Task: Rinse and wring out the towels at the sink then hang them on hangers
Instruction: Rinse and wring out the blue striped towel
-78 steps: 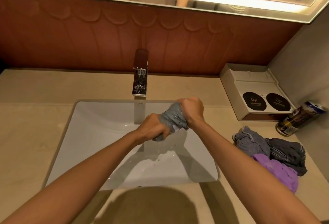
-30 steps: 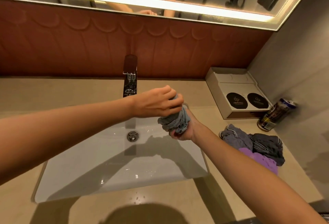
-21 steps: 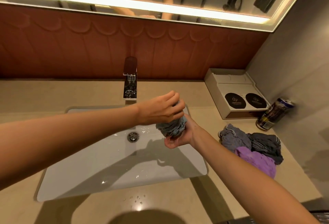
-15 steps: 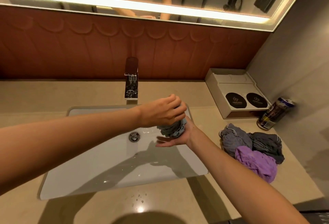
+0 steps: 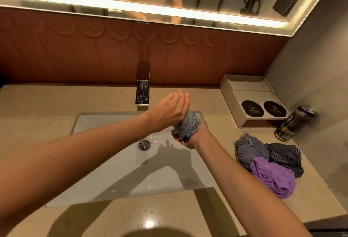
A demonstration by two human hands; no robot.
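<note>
You had passing room over the sink's [image 5: 105, 170] left half and the worktop [image 5: 37, 108] beside it. On your right, heaped towels [image 5: 267, 163], a box [image 5: 248, 95] and a can [image 5: 293, 123] crowded the corner; the tap [image 5: 142, 86] stood behind the basin.

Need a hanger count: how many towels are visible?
4: grey towel held over the sink; light grey towel, dark towel and purple towel heaped on the counter. More may hide underneath.

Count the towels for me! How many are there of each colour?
Light grey: 2, the balled towel and the counter towel
Dark grey: 1, the dark grey towel
Purple: 1, the purple towel
Total: 4
</note>
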